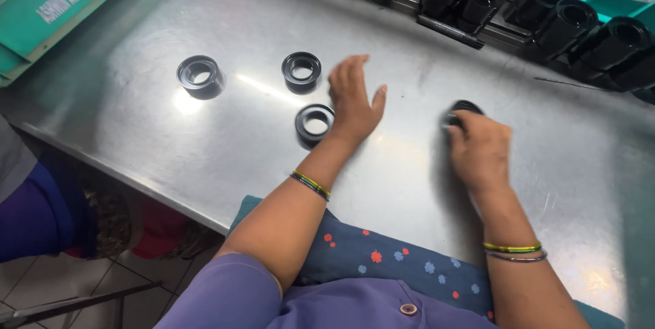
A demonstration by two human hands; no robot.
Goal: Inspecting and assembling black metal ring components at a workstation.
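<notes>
Black rings lie on the steel table [205, 158], viewed from the head camera and listed left to right. At about 10 o'clock from the frame's centre, the green crate [48, 1] sits on the table's far left corner. Next comes the left ring [200, 75], then the middle ring [301, 71] well apart from it, and the near ring [314, 123] just below the middle one. The left hand [353, 102] hovers palm down over the table, fingers spread apart and holding nothing; its wrist edge lies just beside the near ring, at that ring's 3 o'clock. The right hand [480, 151] is curled over a held black part [464, 110], fingers clamped on it at the hand's 11 o'clock; motion blur hides the part's exact shape. At 1 o'clock, along the table's far edge, the row of black cylindrical housings [546, 11] stands side by side, open ends up.
</notes>
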